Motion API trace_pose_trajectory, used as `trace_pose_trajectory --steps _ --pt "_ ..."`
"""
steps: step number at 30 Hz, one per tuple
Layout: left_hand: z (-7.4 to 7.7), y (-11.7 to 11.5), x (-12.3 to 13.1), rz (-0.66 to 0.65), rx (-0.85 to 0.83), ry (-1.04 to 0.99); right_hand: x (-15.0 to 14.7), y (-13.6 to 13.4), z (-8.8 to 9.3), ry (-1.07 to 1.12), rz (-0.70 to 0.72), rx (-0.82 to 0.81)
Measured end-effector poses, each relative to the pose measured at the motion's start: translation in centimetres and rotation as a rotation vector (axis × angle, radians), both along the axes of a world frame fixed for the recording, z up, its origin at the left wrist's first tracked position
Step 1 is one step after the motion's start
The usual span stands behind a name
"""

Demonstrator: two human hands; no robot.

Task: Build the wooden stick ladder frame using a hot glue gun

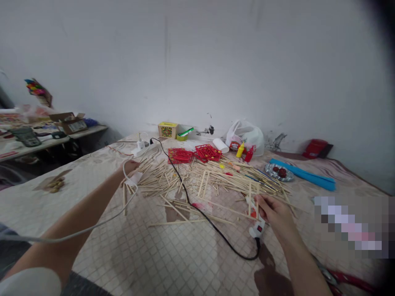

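My right hand [273, 209] pinches a wooden stick frame [257, 201] at its right end; several thin sticks joined at the corners make it up. Just beneath that hand lies a white glue gun [256, 228] with a red switch and a black cord. My left hand [131, 167] reaches to the left edge of a spread of loose wooden sticks [157, 179]. Its fingers look curled together, and whatever they hold is too small to make out. A white cable [123, 209] crosses in front of the left forearm.
Red lattice pieces [181, 156] lie behind the sticks. Farther back are a white plastic bag [247, 135], a yellow bottle [240, 150], a red bottle [249, 154] and a power strip [139, 150]. Rightward lie a silver tray [271, 172], a blue roll [304, 174] and red-handled pliers [345, 279].
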State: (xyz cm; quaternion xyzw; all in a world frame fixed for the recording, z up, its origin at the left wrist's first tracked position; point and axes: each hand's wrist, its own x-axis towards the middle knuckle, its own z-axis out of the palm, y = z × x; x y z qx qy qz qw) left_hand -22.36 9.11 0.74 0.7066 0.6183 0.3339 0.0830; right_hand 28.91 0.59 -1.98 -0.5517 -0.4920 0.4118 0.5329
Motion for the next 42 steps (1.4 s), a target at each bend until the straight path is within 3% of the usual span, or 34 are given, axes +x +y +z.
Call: trace_pose_trajectory --steps 5,9,12,14,17,20,24,42 --pt "0.5 -2.5 3.8 -0.1 -0.151 -0.19 -0.1 0.0 0.1 0.021 -0.008 0.011" --pt "-0.1 -7.0 11.7 -0.259 -0.147 -0.313 -0.2 0.0 -0.1 -0.019 0.05 0.07" --pt "0.4 -10.7 18.5 -0.388 -0.139 -0.324 -0.5 -0.1 -0.1 -0.022 0.08 0.092" --pt "1.1 -12.1 21.9 -0.44 0.015 -0.176 -0.7 0.0 -0.1 -0.028 0.075 0.087" --pt "1.4 -12.0 24.7 -0.372 0.361 0.124 -0.8 0.0 0.0 -0.015 0.077 0.086" --pt "0.7 -10.4 25.3 -0.303 0.45 0.277 -0.7 0.0 0.1 0.021 0.088 0.093" --pt "-0.5 -9.1 24.9 -0.267 0.395 0.322 -0.6 0.0 0.3 0.067 0.106 0.11" --pt "-1.6 -9.0 24.8 -0.302 0.336 0.285 -0.8 -0.3 0.6 0.106 0.129 0.095"
